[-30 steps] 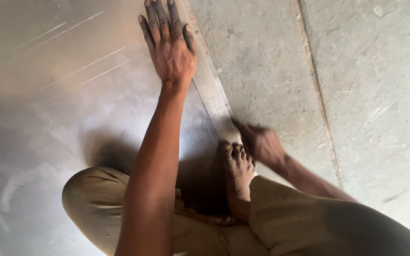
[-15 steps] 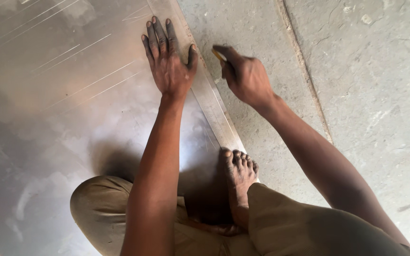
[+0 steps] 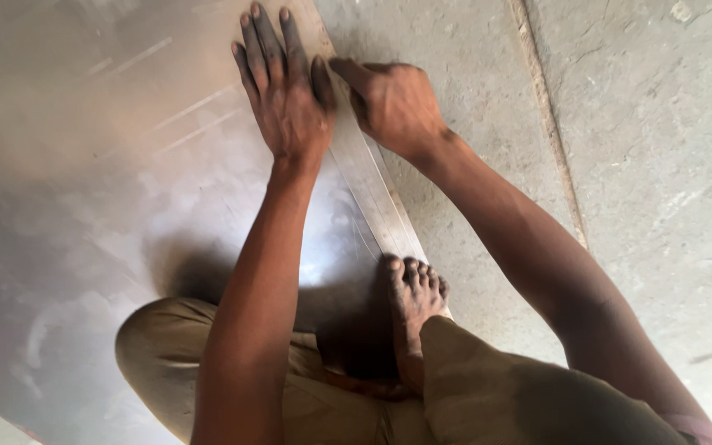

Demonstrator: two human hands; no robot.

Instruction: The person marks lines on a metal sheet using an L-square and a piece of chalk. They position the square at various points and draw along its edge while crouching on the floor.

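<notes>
A: What's the biggest thing you've got in view?

B: Metal sheet, shiny grey, w/ faint scratch lines. It covers the whole left side of the concrete floor; its right edge runs diagonally from top centre down to my foot. I'd judge it stiff but thin, so it'd flex and wobble if lifted at one corner. Surface looks slick and the edge is prob. sharp.

A: Anything lying on it?

B: Long flat metal straightedge, along that right edge, touching the sheet. Its near end sits under my toes, its far end under my hands. Looks rigid, light, and apt to skid on the smooth sheet unless pressed down at both ends.

A: Hands?

B: Left hand is flat, palm down, fingers spread, gripping nothing, just pressing near the sheet's right edge up top, thumb against the straightedge. Right hand is curled, knuckles up, just beside the left, over the straightedge's outer side. It seems pinched round sth small, but I can't tell what; the fingers hide it.

A: Where would you take hold of the sheet?

B: My guess: both hands, well apart, on one long edge, palms clear of the cut rim. The straightedge you'd hold flat from above, not by its end.
</notes>
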